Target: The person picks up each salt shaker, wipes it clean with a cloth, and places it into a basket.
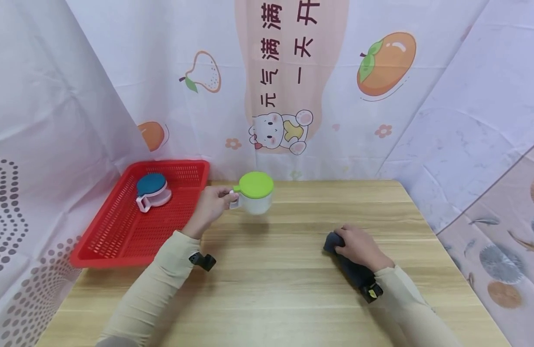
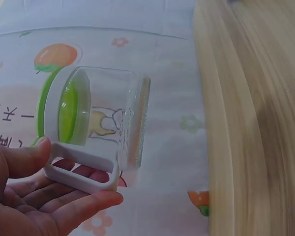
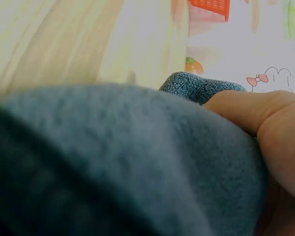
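Observation:
My left hand [image 1: 212, 205] holds a clear glass jar [image 1: 257, 206] by its white handle [image 2: 83, 167], the thumb near the top of it. A bright green lid [image 1: 255, 184] covers the jar, which is upright and raised a little over the table; I see nothing inside. On the right, my right hand [image 1: 360, 248] grips a dark blue-grey towel [image 1: 352, 269], bunched at its far end and trailing back under the wrist. Close up in the right wrist view, the towel [image 3: 137, 142] has a fuzzy weave and hides most of the fingers.
A red plastic basket [image 1: 95, 261] stands at the table's left. Inside it is a similar jar with a blue lid [image 1: 151, 183] and a pale handle. The wooden table [image 1: 267, 289] ends at the back against a printed curtain [image 1: 197, 120].

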Demonstrator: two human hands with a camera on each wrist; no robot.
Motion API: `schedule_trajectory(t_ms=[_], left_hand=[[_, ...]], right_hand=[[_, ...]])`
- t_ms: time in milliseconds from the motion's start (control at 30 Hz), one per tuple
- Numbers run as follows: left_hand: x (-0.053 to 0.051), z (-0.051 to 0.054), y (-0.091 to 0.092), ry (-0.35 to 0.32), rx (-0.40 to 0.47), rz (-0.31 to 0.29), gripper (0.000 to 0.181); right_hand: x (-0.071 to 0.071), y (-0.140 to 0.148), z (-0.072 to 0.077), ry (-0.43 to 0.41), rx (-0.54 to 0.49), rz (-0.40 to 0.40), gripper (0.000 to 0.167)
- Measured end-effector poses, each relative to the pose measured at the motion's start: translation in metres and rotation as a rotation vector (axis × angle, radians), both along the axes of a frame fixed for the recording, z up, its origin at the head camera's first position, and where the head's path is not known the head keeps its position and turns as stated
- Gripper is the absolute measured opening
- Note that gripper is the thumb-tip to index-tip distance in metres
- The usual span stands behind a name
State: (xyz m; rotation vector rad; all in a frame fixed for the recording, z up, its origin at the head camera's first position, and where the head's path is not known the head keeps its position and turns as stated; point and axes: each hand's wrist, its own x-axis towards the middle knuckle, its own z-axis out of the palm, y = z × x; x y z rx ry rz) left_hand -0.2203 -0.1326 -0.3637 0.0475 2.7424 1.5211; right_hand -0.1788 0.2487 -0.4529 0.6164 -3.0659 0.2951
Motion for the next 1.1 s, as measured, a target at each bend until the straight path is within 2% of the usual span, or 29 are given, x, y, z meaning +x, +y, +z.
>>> schedule_trajectory(t_ms=[100, 467, 667, 1100], left_hand=[[-0.002, 0.003, -0.004, -0.027, 0.043, 0.016, 0.026], [-0.006, 0.010, -0.017, -0.064, 0.076, 0.059, 0.033], [-0.008, 0.013, -0.023, -0.058, 0.066, 0.099, 0.034], [-0.010, 0.021, -0.039, -0.097, 0.057, 0.166, 0.037]], right_hand=[[0.000, 0.000, -0.003, 0.003, -0.003, 0.003, 0.041], [0.004, 0.002, -0.012, 0.019, 0.003, -0.014, 0.042], [0.004, 0.003, -0.015, 0.015, 0.005, -0.024, 0.044], [0.005, 0.008, -0.018, 0.005, 0.003, -0.061, 0.053]])
